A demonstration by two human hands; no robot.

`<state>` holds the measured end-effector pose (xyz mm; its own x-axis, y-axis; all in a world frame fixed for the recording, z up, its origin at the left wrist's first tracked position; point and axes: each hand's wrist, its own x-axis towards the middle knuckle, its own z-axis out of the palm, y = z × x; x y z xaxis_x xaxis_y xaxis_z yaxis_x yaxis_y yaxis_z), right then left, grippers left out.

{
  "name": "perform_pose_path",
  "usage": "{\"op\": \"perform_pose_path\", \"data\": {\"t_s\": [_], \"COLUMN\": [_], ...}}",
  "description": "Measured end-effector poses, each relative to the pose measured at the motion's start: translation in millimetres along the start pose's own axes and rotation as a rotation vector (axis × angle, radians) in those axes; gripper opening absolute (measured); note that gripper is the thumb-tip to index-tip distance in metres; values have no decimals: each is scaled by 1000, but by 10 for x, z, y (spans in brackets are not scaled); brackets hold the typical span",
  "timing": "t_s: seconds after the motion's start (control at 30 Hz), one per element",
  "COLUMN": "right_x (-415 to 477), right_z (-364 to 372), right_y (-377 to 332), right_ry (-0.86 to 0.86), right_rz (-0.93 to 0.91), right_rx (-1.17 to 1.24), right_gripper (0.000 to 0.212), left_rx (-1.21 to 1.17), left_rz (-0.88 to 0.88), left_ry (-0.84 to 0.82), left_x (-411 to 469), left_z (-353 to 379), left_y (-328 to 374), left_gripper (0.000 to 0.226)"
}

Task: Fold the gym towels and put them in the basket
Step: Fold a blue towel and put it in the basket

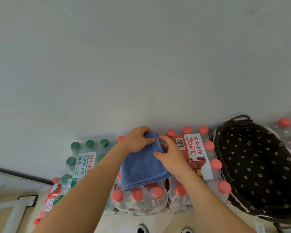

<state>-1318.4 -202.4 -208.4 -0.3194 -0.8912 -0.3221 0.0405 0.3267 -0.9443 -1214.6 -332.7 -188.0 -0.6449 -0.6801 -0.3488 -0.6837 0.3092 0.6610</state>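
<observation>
While both hands were laid on it, one blue towel [141, 167] was seen folded into a rough square on top of a shrink-wrapped pack of red-capped bottles [141, 199], in the middle of the scene close to the wall [141, 56]. Two hands were counted. The left hand [137, 141] was set at the towel's far left corner, its fingers curled over the far edge and its thumb pressed on the top layer, so that the cloth was gripped there. The right hand [172, 158] was placed at the towel's right edge, its fingers bent round the far right corner and its thumb laid flat on top, so that the fold was pinched. Most of the towel was spread nearer than both hands and between the two forearms.

One basket [259, 165], dark brown with a flower-dotted lining, was found to the right, well apart from the towel; no towel could be seen inside it. Between towel and basket a second red-capped pack with a red label [196, 157] was lodged. A third red-capped pack [287, 132] was visible at the far right, beyond the basket. One green-capped pack [84, 158] was stacked to the left of the towel. Two shoe tips [142, 228] were caught at the near edge.
</observation>
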Motion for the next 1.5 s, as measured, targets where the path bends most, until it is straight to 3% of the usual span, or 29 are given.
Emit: {"op": "perform_pose_path", "data": {"t_s": [0.13,0.23,0.37,0.43,0.57,0.7,0.77,0.83,0.9,1.0,1.07,1.23,1.33,1.5], "right_x": [20,-21,-46,-45,9,59,72,94,90,0,-152,-465,-566,-550], "right_z": [-4,-15,-87,-154,-215,-195,-183,-174,-146,-91,-29,60,116,128], "right_y": [36,30,-100,-264,-658,-939,-1058,-1165,-1243,-1098,-761,167,317,334], "right_ry": [57,64,-3,-102,-308,-422,-515,-505,-344,-3,78,-98,-130,-206], "right_rz": [-37,-71,-120,-159,-233,-270,-262,-323,-481,-901,-1059,-1214,-1193,-1113], "right_rx": [-30,-44,-45,-84,-223,-391,-672,-915,-1052,-1289,-1381,-1507,-1512,-1455], "right_gripper": [48,54,60,62,63,64,65,42,21,25,37,40,42,37], "left_rx": [63,91,-203,-408,-588,-658,-665,-593,-450,-30,226,504,557,705], "left_rz": [24,53,-62,-62,-9,71,91,102,133,255,379,381,333,360], "left_ry": [83,59,27,-12,-191,48,180,306,449,652,681,409,385,342], "left_x": [41,6,-196,-341,-697,-932,-996,-1037,-1087,-1240,-1365,-1668,-1796,-1781], "left_z": [91,82,-116,-269,-508,-584,-618,-676,-730,-672,-469,285,427,591], "left_y": [-90,-137,-108,-114,-99,-73,-60,-46,-33,-94,-268,-910,-911,-708], "left_gripper": [19,40,68,71,52,30,20,16,23,31,31,22,21,52]}}
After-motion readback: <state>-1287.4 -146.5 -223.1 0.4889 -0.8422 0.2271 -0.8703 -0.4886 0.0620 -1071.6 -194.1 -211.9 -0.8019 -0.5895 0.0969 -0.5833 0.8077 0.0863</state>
